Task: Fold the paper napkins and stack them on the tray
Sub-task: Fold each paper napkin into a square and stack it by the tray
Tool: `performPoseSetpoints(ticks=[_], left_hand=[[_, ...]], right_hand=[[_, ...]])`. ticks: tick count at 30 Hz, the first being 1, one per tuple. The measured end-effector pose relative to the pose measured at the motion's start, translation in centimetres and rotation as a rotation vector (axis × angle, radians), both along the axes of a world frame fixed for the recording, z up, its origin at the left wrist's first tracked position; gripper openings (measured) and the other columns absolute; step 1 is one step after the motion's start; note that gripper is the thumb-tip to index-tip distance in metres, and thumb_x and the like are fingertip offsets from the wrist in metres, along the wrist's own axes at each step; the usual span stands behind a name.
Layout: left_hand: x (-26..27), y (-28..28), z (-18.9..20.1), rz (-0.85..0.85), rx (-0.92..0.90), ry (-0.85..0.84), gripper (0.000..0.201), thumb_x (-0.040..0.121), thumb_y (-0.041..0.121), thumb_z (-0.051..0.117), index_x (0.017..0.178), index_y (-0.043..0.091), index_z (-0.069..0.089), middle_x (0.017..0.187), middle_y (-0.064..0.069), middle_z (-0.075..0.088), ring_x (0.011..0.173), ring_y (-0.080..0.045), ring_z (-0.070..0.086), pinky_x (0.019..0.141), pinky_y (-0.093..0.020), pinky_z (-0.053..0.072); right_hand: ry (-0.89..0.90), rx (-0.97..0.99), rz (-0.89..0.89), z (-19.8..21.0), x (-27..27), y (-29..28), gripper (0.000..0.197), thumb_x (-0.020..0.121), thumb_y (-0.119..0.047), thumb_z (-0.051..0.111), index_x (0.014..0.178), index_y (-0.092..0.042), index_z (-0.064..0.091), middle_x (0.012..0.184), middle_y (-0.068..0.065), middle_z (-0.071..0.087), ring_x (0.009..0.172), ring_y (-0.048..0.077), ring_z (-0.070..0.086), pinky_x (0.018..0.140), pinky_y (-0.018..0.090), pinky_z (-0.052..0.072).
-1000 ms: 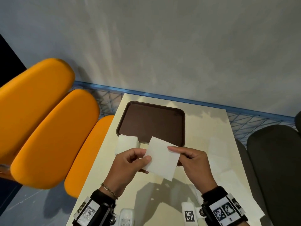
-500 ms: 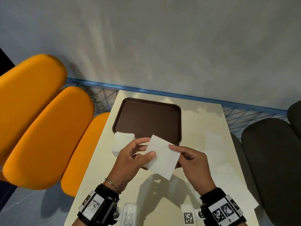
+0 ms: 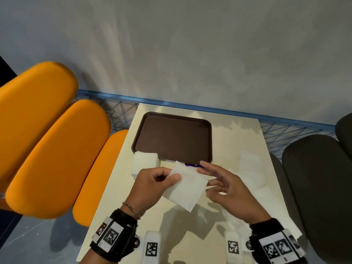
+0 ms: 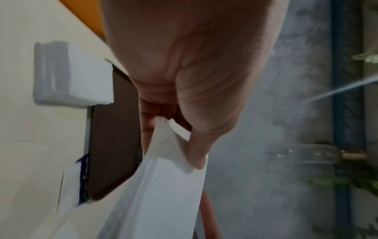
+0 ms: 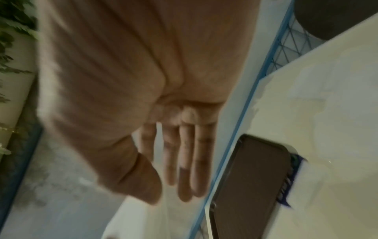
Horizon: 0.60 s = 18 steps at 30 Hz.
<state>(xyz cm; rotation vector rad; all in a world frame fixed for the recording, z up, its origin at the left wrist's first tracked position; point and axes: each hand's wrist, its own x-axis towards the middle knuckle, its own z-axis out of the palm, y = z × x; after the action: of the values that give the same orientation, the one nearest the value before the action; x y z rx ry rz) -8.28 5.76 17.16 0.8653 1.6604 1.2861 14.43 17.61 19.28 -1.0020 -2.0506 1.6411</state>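
My left hand [image 3: 162, 178] pinches a white folded napkin [image 3: 187, 189] between thumb and fingers, holding it above the table's middle; in the left wrist view the same napkin [image 4: 163, 186] hangs from that pinch. My right hand [image 3: 219, 181] sits just right of the napkin with its fingers [image 5: 184, 161] spread straight, holding nothing. Behind them lies the dark brown tray [image 3: 174, 137], bare inside. A stack of white napkins [image 3: 144, 162] rests at the tray's near left corner, also seen as a stack [image 4: 71, 76] from the left wrist.
A white pack with purple print [image 3: 191, 165] lies against the tray's near edge. Loose napkins [image 3: 249, 168] lie on the table's right side. Orange seats [image 3: 55, 149] flank the cream table [image 3: 238, 138] on the left, a dark seat [image 3: 314, 178] on the right.
My right hand has let go of the napkin and opened its fingers, drawing slightly right. The left hand keeps its pinch on the napkin.
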Motion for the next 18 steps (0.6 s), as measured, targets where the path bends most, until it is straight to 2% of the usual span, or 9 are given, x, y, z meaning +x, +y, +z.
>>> performPoseSetpoints(ticks=[2, 4, 6, 7, 10, 13, 15, 17, 18], left_hand=[[-0.6, -0.3, 0.2, -0.086, -0.008, 0.137, 0.01, 0.091, 0.033, 0.077, 0.094, 0.025, 0.083, 0.094, 0.015, 0.079, 0.089, -0.008, 0.074, 0.079, -0.027, 0.062], [-0.9, -0.5, 0.3, -0.201, -0.015, 0.293, 0.014, 0.089, 0.041, 0.078, 0.095, 0.029, 0.083, 0.093, 0.019, 0.077, 0.088, -0.006, 0.071, 0.077, -0.025, 0.061], [-0.8, -0.5, 0.7, -0.289, -0.008, 0.416, 0.019, 0.088, 0.046, 0.078, 0.097, 0.031, 0.083, 0.091, 0.019, 0.075, 0.086, -0.007, 0.068, 0.074, -0.023, 0.057], [-0.7, -0.4, 0.9, -0.32, 0.007, 0.464, 0.02, 0.087, 0.048, 0.078, 0.098, 0.032, 0.083, 0.09, 0.018, 0.074, 0.086, -0.007, 0.067, 0.071, -0.021, 0.055], [-0.4, -0.5, 1.8, -0.359, 0.052, 0.527, 0.02, 0.085, 0.048, 0.08, 0.098, 0.033, 0.083, 0.088, 0.016, 0.074, 0.084, -0.007, 0.066, 0.069, -0.022, 0.054], [-0.5, -0.9, 2.3, -0.258, 0.066, 0.407, 0.015, 0.081, 0.043, 0.085, 0.093, 0.036, 0.08, 0.091, 0.02, 0.075, 0.088, -0.005, 0.07, 0.071, -0.023, 0.06], [-0.7, -1.4, 2.2, -0.123, 0.076, 0.252, 0.017, 0.079, 0.039, 0.087, 0.094, 0.033, 0.08, 0.097, 0.02, 0.076, 0.094, -0.006, 0.071, 0.075, -0.025, 0.063], [-0.8, -1.9, 1.8, 0.013, 0.084, 0.046, 0.018, 0.078, 0.032, 0.088, 0.094, 0.025, 0.082, 0.099, 0.009, 0.078, 0.095, -0.016, 0.075, 0.077, -0.034, 0.065], [-0.6, -2.2, 1.8, 0.069, 0.084, -0.043, 0.016, 0.078, 0.027, 0.088, 0.093, 0.022, 0.083, 0.098, 0.002, 0.079, 0.093, -0.021, 0.076, 0.077, -0.037, 0.065]], right_hand=[[-0.078, 0.09, 0.137, 1.5, 0.8, 1.1, 0.085, 0.087, 0.011, 0.067, 0.15, -0.044, 0.051, 0.144, -0.02, 0.063, 0.122, 0.006, 0.067, 0.104, 0.031, 0.054], [-0.097, 0.171, 0.201, 3.2, 0.1, 1.2, 0.069, 0.093, -0.013, 0.079, 0.146, -0.049, 0.054, 0.145, -0.025, 0.059, 0.127, 0.003, 0.064, 0.105, 0.029, 0.052], [-0.135, 0.248, 0.264, 4.3, -1.7, 0.8, 0.053, 0.09, -0.041, 0.083, 0.137, -0.051, 0.061, 0.14, -0.028, 0.061, 0.12, 0.001, 0.066, 0.101, 0.026, 0.054], [-0.154, 0.278, 0.305, 4.6, -2.6, 0.5, 0.047, 0.088, -0.047, 0.083, 0.132, -0.049, 0.066, 0.134, -0.028, 0.064, 0.112, 0.002, 0.068, 0.097, 0.026, 0.056], [-0.179, 0.338, 0.341, 4.6, -4.1, 0.0, 0.027, 0.085, -0.046, 0.086, 0.109, -0.04, 0.076, 0.107, -0.02, 0.075, 0.082, 0.013, 0.071, 0.079, 0.034, 0.061], [-0.15, 0.322, 0.245, 4.5, -4.4, 0.3, 0.015, 0.084, -0.042, 0.088, 0.093, -0.034, 0.079, 0.088, -0.011, 0.077, 0.069, 0.011, 0.07, 0.068, 0.031, 0.058], [-0.116, 0.255, 0.212, 4.4, -4.3, 0.5, 0.013, 0.084, -0.038, 0.088, 0.089, -0.03, 0.079, 0.085, -0.007, 0.078, 0.068, 0.015, 0.071, 0.068, 0.033, 0.058], [-0.075, 0.177, 0.161, 4.4, -4.2, 0.6, 0.011, 0.085, -0.033, 0.088, 0.088, -0.026, 0.08, 0.084, -0.003, 0.079, 0.071, 0.027, 0.073, 0.073, 0.041, 0.061], [-0.054, 0.156, 0.131, 4.4, -4.1, 0.7, 0.01, 0.085, -0.032, 0.088, 0.088, -0.025, 0.08, 0.082, 0.0, 0.078, 0.07, 0.03, 0.072, 0.073, 0.042, 0.061]])
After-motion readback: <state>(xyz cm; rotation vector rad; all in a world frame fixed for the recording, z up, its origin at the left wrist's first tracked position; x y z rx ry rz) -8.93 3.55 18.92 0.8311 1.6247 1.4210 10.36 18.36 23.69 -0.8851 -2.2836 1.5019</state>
